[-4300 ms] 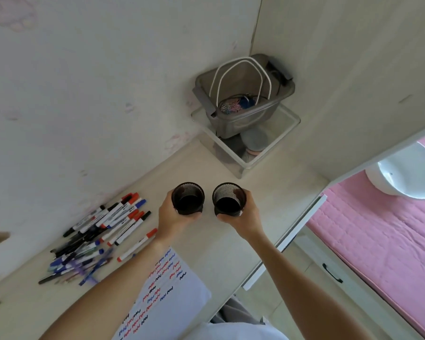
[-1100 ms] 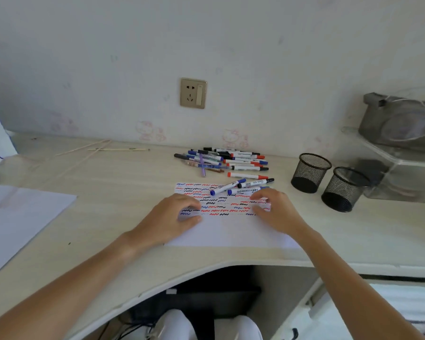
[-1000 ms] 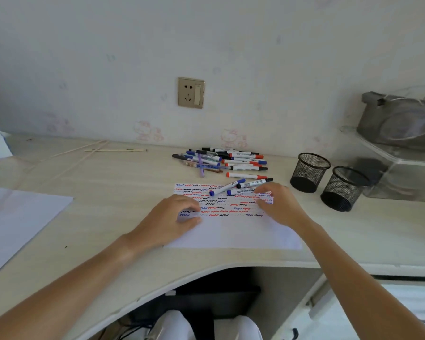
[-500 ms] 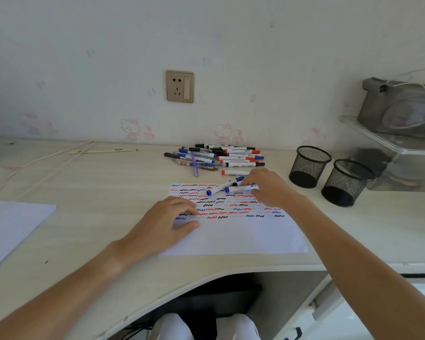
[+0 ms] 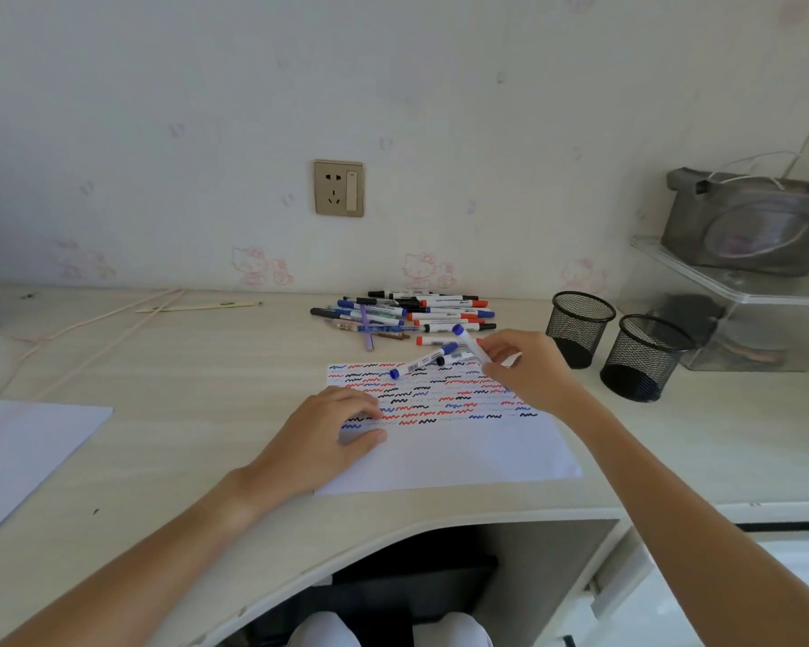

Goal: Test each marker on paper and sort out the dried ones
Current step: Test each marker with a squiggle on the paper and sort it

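Note:
A white sheet of paper (image 5: 463, 455) covered with red, blue and black squiggles lies on the desk. My left hand (image 5: 321, 436) rests flat on its left part. My right hand (image 5: 528, 366) pinches a white marker with a blue cap (image 5: 469, 344), lifted and tilted over the paper's far right corner. Another blue-capped marker (image 5: 419, 361) and a black-capped one lie on the paper's far edge. A pile of several markers (image 5: 407, 312) lies behind the paper by the wall. Two black mesh pen cups (image 5: 580, 326) (image 5: 643, 359) stand to the right.
A second white sheet (image 5: 24, 455) lies at the left. Thin sticks (image 5: 197, 305) and a pink cord lie at the back left. A clear box (image 5: 739, 319) with a grey bin (image 5: 748, 221) on top stands at the far right. A wall socket (image 5: 338, 188) is above the markers.
My right hand has reached from the paper to the markers at its far edge and lifted a blue-capped one. Earlier both hands set the two mesh cups down. My left hand stays on the paper.

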